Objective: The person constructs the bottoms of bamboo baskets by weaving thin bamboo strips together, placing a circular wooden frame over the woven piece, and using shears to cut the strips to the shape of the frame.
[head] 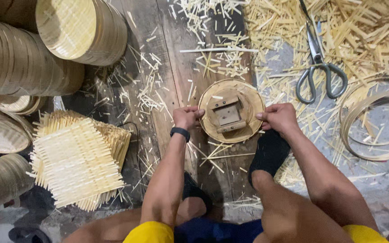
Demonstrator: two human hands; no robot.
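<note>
A round bamboo ring point(212, 131) lies flat on dark wooden boards, with a wooden block mould point(226, 113) pressed inside it. My left hand point(187, 116) grips the ring's left rim; a black band sits on that wrist. My right hand point(279, 118) grips the right rim. Both hands have their fingers curled onto the edge. My foot in a black sock point(269, 153) rests just below the right hand.
Stacks of finished round bamboo frames point(32, 49) fill the left side. A pile of square slatted bamboo mats point(79, 162) lies at lower left. Grey-handled scissors point(318, 67) and loose bamboo hoops point(374, 119) lie right, among scattered bamboo offcuts point(361, 31).
</note>
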